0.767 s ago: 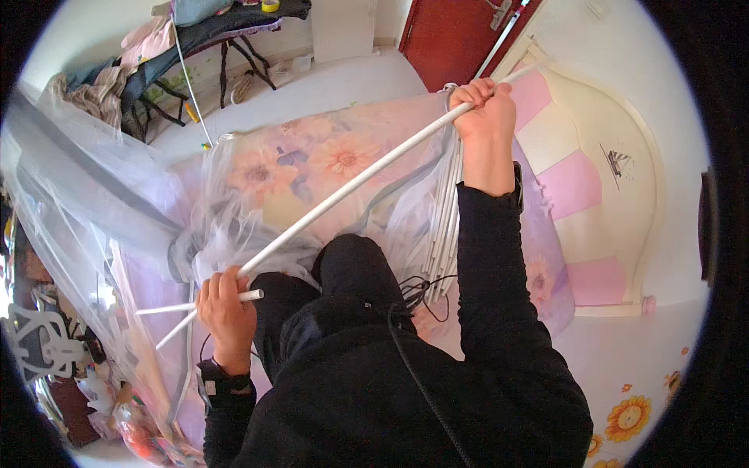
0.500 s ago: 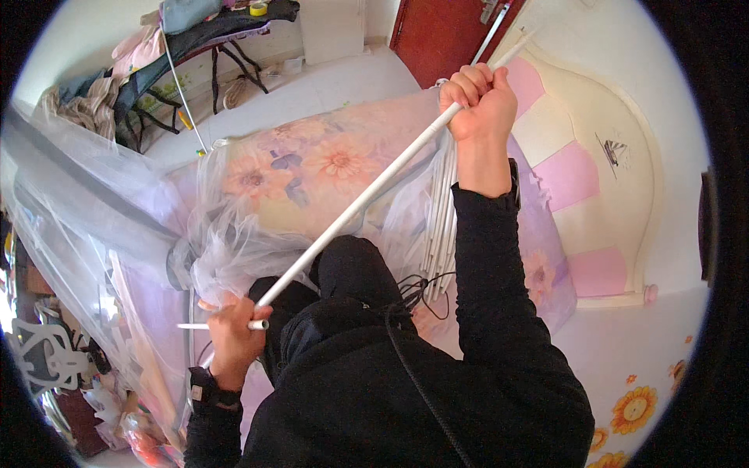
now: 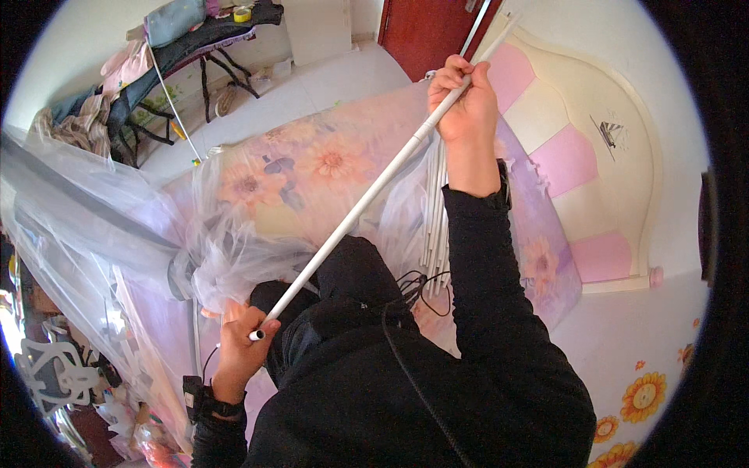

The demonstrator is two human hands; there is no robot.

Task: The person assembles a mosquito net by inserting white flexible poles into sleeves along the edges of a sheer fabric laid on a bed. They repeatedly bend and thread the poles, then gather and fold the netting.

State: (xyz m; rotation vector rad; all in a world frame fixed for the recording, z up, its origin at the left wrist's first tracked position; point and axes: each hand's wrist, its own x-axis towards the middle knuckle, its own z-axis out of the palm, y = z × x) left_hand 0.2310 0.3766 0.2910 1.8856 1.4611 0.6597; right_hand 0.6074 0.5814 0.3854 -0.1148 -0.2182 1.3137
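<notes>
A long white pole (image 3: pixel 355 214) slants across in front of me, from lower left to upper right. My left hand (image 3: pixel 240 343) is closed around its lower end, where a dark round tube opening shows beside the thumb. Farther up, my right hand (image 3: pixel 468 109) holds the pole between thumb and curled fingers, the palm partly showing. Beyond my right hand the pole's thinner tip reaches toward the headboard. Several loose white poles (image 3: pixel 434 226) lie on the bed beside my right forearm. White netting (image 3: pixel 234 261) is bunched next to my left hand.
Under me is a bed with a flowered sheet (image 3: pixel 328 160); its cream and pink headboard (image 3: pixel 624 187) stands at right. A black cable (image 3: pixel 421 288) lies by my knee. At the far left stands a clothes-laden rack (image 3: pixel 175 70), with a thin pole (image 3: pixel 172 97) leaning there. A red door (image 3: pixel 413 39) is behind.
The short crosswise tube at my left hand has turned and no longer sticks out to the left. My right hand's fingers have loosened a little on the pole. The view has shifted slightly.
</notes>
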